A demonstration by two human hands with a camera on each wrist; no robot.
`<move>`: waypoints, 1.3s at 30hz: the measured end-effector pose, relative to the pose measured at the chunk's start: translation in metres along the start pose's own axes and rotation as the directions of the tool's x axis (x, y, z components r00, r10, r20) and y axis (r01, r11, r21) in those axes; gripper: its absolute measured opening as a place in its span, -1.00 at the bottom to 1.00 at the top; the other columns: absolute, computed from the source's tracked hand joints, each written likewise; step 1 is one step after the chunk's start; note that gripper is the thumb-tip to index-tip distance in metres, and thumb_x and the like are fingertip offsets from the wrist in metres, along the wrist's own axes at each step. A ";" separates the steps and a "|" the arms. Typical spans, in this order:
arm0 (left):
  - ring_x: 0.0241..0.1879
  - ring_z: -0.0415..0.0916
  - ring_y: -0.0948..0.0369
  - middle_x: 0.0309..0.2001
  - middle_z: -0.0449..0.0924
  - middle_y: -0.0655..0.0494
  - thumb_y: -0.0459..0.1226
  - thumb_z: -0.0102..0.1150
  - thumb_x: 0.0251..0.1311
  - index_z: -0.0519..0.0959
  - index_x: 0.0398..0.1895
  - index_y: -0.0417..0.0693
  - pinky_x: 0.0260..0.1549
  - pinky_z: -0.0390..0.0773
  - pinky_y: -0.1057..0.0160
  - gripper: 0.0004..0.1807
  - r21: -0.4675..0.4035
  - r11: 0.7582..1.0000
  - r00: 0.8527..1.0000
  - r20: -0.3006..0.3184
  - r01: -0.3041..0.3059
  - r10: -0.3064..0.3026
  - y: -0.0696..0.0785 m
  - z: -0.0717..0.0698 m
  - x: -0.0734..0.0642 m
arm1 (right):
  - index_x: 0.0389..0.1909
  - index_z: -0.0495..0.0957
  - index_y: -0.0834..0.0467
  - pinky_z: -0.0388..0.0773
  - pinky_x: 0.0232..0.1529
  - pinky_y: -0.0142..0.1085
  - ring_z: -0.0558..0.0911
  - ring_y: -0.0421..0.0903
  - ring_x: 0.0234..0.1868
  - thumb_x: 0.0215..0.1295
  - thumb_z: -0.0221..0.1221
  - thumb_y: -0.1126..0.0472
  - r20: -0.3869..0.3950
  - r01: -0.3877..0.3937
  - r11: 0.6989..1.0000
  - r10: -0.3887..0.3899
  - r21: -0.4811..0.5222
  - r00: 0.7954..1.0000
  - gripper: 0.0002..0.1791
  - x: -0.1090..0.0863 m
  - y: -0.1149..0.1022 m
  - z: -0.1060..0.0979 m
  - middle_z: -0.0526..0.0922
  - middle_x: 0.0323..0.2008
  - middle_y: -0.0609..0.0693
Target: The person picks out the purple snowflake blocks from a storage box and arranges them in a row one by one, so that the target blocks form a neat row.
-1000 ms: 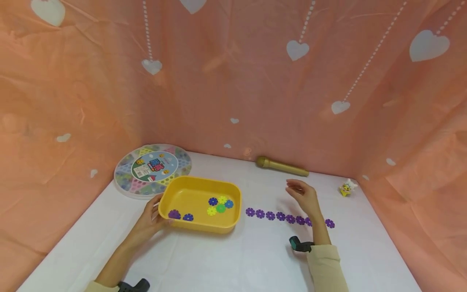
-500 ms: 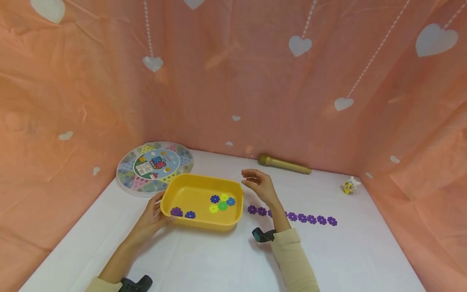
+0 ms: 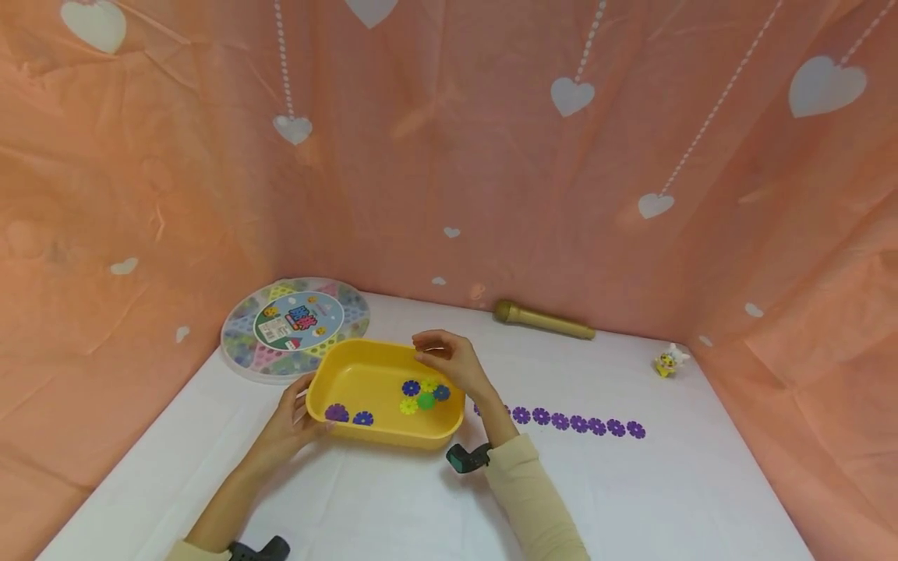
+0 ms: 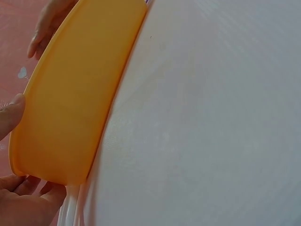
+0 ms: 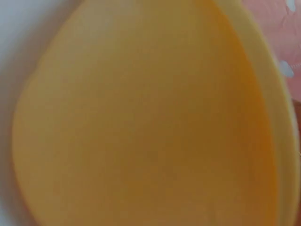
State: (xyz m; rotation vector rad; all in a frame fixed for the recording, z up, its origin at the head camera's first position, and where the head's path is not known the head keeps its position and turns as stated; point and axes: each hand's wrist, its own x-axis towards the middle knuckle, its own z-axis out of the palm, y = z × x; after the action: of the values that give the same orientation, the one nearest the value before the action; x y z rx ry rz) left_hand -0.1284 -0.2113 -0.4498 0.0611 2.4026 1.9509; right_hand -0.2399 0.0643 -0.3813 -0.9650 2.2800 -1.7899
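Observation:
My left hand (image 3: 286, 427) grips the left end of a yellow plastic basin (image 3: 386, 438), thumb at the near rim and fingers round the side; the left wrist view shows this basin wall (image 4: 75, 94) close up. Inside lie several flower-shaped plastic discs: a purple disc (image 3: 337, 412) and a blue disc (image 3: 362, 418) by the near wall, and a cluster with a green disc (image 3: 426, 401) at the right. Over the basin's right part hovers my right hand (image 3: 454, 365), fingers loosely bent, nothing visible in them. The basin wall (image 5: 141, 117) fills the right wrist view.
A row of purple flower discs (image 3: 578, 424) runs rightward from the basin, its left end partly behind my right wrist. Behind stand a round game box (image 3: 245, 343) at left, a gold toy microphone (image 3: 547, 320) and a small figurine (image 3: 669, 361) at far right. Pink curtain surrounds the white table.
From above the purple row, my right hand has moved left until it is over the basin's right part. My left hand keeps its grip on the basin, which stays in place.

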 end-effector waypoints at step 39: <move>0.36 -0.09 -0.22 0.42 -0.17 -0.25 -0.30 0.24 0.13 -0.21 0.44 -0.07 0.06 0.32 0.55 -0.04 -0.035 0.999 0.999 0.007 -0.032 0.032 -0.002 0.001 -0.001 | -0.10 0.59 0.23 0.50 -0.06 -0.52 0.58 -0.26 -0.16 0.15 0.26 0.26 0.292 0.003 0.973 0.067 -0.232 0.954 -0.72 0.035 0.033 0.096 0.65 -0.16 0.00</move>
State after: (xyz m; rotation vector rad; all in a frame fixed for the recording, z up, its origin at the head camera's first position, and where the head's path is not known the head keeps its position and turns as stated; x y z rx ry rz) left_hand -0.1269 -0.2105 -0.4525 0.1059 2.3774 2.0013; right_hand -0.2403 -0.0315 -0.4301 -1.1374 2.3217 -1.2802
